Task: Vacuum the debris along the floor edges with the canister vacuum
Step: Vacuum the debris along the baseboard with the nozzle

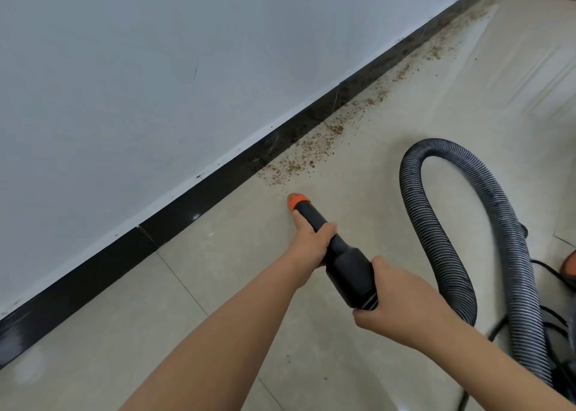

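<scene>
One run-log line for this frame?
hands: left, right grip vacuum nozzle | orange tip short of debris | baseboard edge uncleaned

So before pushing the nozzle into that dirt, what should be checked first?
1. Left hand grips the wand: ok.
2. Right hand grips the wand's rear: ok.
3. Orange nozzle points at the debris: ok, just short of it.
4. Hose free of kinks: ok, one open loop.
5. Suction running: cannot tell.
6. Debris left along the skirting: not ok, a long trail remains.
</scene>
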A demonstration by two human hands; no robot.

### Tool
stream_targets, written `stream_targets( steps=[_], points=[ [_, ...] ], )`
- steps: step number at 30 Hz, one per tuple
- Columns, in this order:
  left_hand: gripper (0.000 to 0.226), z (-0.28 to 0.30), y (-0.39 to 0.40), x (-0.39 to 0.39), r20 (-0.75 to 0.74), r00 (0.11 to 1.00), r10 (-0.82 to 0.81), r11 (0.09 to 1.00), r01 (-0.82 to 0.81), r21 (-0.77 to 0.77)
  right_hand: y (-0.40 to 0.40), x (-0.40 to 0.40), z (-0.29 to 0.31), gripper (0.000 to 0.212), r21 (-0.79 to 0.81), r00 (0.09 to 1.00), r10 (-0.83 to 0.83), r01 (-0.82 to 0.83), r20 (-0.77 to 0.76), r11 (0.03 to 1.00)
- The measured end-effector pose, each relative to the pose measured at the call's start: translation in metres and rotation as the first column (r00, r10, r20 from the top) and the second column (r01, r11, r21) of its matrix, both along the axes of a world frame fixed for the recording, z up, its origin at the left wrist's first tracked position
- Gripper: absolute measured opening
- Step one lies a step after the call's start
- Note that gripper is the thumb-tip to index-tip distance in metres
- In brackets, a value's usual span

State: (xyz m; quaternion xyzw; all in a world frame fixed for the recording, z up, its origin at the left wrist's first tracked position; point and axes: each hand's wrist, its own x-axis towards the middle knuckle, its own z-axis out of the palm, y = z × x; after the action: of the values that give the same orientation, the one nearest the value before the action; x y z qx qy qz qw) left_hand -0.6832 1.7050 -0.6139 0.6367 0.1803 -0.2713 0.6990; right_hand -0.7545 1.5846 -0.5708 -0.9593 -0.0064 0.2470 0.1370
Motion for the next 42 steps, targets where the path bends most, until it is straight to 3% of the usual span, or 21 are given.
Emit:
stream_targets(
  steps=[10, 22, 42],
  points=[
    [0.082, -0.004, 0.021, 0.009, 0.019, 0.995, 0.094, 0.992, -0.095, 0.084, 0.016, 0.018, -0.013, 0.039, 0.097, 0.999, 0.052, -0.053, 0.012, 0.994],
    [0.071, -0.013, 0.049, 0.034, 0.001, 0.999, 0.043, 0.963, -0.041, 0.267, 0.05, 0.029, -0.032, 0.037, 0.121, 0.999, 0.027, -0.033, 0.045, 0.992],
    [0.071, -0.027, 0.043, 0.08, 0.008, 1.0, 0.008, 0.954, -0.01, 0.299, 0.047, 0.069, -0.053, 0.039, 0.122, 0.997, 0.0, -0.009, 0.074, 0.992]
  ],
)
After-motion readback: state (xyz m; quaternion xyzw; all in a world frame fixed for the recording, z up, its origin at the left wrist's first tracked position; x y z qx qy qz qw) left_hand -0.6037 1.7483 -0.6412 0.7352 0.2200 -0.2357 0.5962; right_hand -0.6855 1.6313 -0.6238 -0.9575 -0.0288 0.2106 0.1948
